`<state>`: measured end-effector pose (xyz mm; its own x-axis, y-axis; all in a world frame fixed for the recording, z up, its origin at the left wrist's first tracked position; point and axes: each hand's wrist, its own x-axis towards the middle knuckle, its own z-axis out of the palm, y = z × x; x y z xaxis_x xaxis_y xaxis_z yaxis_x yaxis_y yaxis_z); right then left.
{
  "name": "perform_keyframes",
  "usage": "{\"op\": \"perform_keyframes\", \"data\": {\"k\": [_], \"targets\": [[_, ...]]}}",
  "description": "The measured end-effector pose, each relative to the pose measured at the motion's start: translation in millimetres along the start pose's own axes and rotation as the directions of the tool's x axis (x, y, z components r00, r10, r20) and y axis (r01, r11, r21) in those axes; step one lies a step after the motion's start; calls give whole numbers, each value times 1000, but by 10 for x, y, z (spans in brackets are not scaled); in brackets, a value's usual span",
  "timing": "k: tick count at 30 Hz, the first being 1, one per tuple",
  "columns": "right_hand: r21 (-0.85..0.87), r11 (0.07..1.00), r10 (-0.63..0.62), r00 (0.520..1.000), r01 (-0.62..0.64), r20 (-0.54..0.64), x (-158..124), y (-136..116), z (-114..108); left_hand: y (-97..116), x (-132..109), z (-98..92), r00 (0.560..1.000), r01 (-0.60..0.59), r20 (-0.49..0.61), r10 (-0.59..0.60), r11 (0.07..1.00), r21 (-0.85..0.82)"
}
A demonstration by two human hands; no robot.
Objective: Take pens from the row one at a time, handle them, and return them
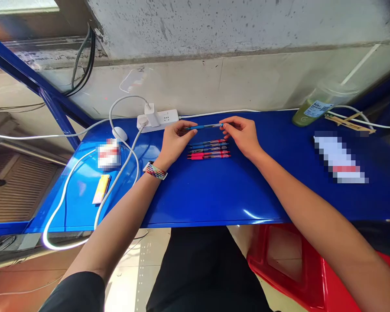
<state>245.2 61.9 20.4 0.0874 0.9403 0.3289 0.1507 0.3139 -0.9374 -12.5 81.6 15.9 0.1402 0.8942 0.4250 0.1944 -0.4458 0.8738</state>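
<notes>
A blue pen (205,126) lies level between my two hands, above a row of other pens. My left hand (178,141) pinches its left end, with a woven band on that wrist. At its right end, the thumb and fingers of my right hand (242,134) close on the tip. Just nearer to me, several pens lie side by side on the blue table (214,190); a pink-red pen (209,155) is the closest, and blue and dark ones lie behind it. Whether the held pen touches the table I cannot tell.
A white power strip (169,117) with plugs and looping cables stands by the wall. To the left are a white mouse (120,134), a blurred packet (108,155) and a yellow box (101,189). A green drink cup (318,106) and a blurred flat object (339,158) are at right.
</notes>
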Motion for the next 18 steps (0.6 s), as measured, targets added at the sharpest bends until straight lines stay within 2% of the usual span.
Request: {"op": "perform_keyframes", "data": {"k": [4,9,14,18], "targets": [[-297,949,-99,994,107,40,23,69,-68,-43,-21,-7,999,-7,53,-1,989,150],[-489,857,-99,984,161,150,16,72,-112,-67,-39,-13,993,-94,102,66,950,297],[-541,816,-110,973,204,201,1,72,-114,-91,-36,-30,989,-106,132,61,923,370],[-555,797,-120,964,237,239,-2,70,-107,-114,-30,-32,985,-123,158,71,927,355]]}}
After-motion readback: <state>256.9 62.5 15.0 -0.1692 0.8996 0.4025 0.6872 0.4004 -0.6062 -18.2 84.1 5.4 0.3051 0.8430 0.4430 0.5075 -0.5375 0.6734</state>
